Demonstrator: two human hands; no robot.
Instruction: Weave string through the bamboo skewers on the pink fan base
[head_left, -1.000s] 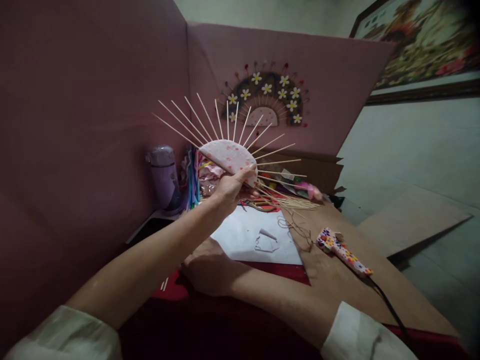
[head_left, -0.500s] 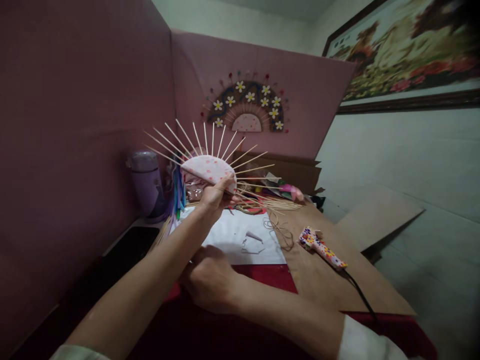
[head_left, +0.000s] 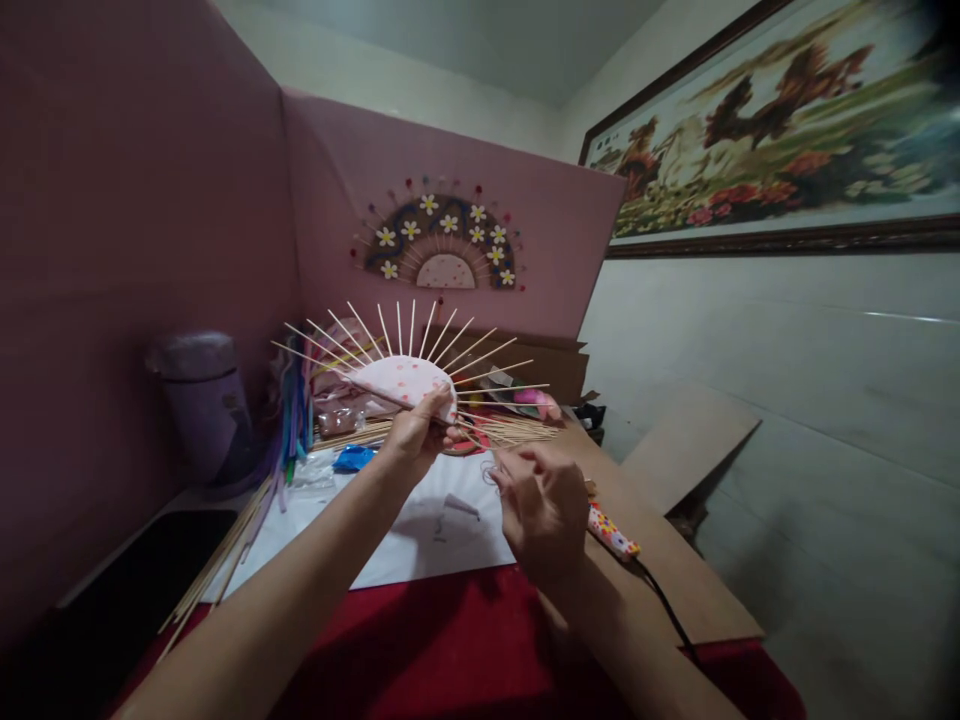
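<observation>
My left hand [head_left: 414, 436] is raised over the table and grips the lower edge of a pink half-disc fan frame [head_left: 401, 378], from which several thin wooden skewers spread out. My right hand [head_left: 540, 505] hovers just right of and below the frame, with its fingers curled into a pinch. What they hold, if anything, is too thin to make out. A flower-patterned glue gun [head_left: 613, 534] lies on the cardboard behind my right hand, its black cord running toward me.
A white paper sheet [head_left: 420, 545] lies on the red cloth [head_left: 450, 640]. Loose skewers [head_left: 517, 430] and craft scraps sit at the back, more skewers [head_left: 217, 570] at the left. A purple jar [head_left: 199, 400] stands left. A finished flowered fan [head_left: 439, 245] hangs on the pink board.
My right hand has lifted off the table and come up beside the fan frame. The view has swung right and up. My left hand still holds the frame.
</observation>
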